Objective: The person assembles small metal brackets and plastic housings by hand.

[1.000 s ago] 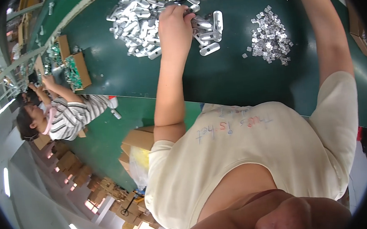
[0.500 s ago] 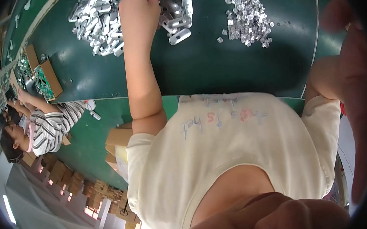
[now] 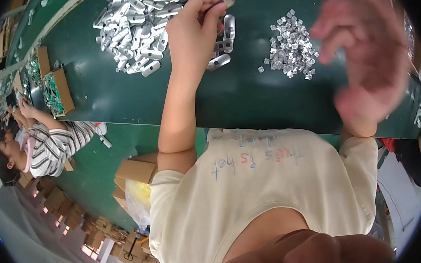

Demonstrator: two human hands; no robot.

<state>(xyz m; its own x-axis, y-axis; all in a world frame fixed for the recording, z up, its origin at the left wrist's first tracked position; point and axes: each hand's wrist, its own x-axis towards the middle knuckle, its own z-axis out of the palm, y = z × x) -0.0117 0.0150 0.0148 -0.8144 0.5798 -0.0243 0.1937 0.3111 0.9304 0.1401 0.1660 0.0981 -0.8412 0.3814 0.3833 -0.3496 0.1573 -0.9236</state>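
My left hand (image 3: 196,29) is closed in a pinch on an oblong silver metal piece (image 3: 229,1); its rounded end sticks out past the fingertips and the rest is hidden. Left of that hand lies a heap of similar oblong metal pieces (image 3: 136,36) with small holes. Several more metal pieces (image 3: 220,61) lie just right of the wrist, partly covered by the hand. My right hand (image 3: 367,55) is raised, blurred by motion, its curled fingers apart and nothing visible in them. Nearest to it is a pile of small, clear, square-looking pieces (image 3: 291,48).
The dark green table (image 3: 262,102) has its near edge close to my body. At far left stand cardboard boxes (image 3: 61,91) with green parts, beside a co-worker in a striped top (image 3: 48,149). An open carton with a plastic bag (image 3: 135,177) stands on the floor at left.
My left hand has moved right and a little nearer, and the metal piece now shows beyond its fingertips. My right hand has come in from the far right edge toward the small clear pieces. The view has shifted.
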